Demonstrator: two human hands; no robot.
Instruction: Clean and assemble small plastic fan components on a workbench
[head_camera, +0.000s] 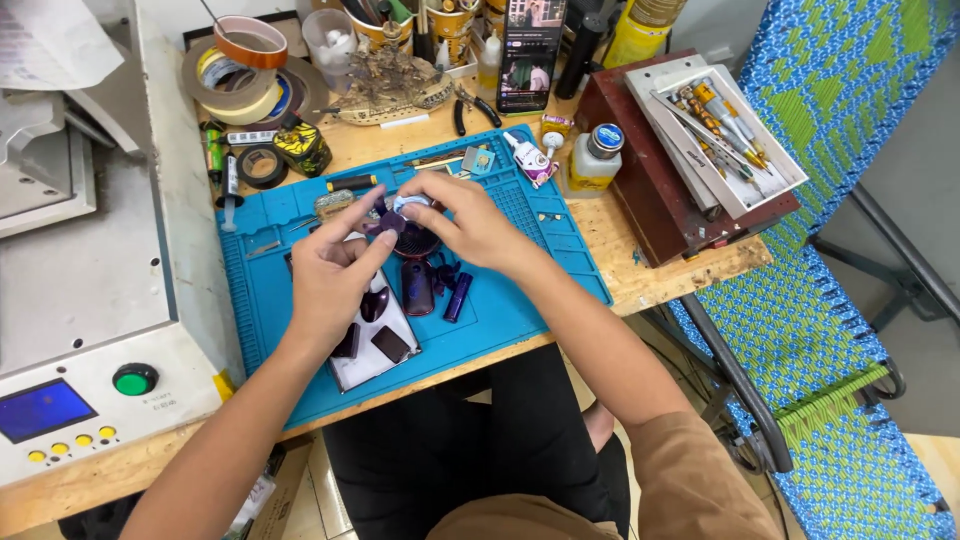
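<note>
I see my left hand (335, 275) and right hand (465, 220) meeting over the blue mat (520, 300) on the bench (650, 265), both pinching a small dark purple part (385, 222) between fingertips. Just below it lie more dark pieces (420, 285) and a white tray (375, 355).

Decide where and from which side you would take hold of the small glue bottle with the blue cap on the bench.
Probably take the glue bottle by its pale body, below the blue cap, coming from the front or from above. It stands upright at the blue mat edge; the dark red box crowds its right side, leaving the near side open for a grip.
</note>
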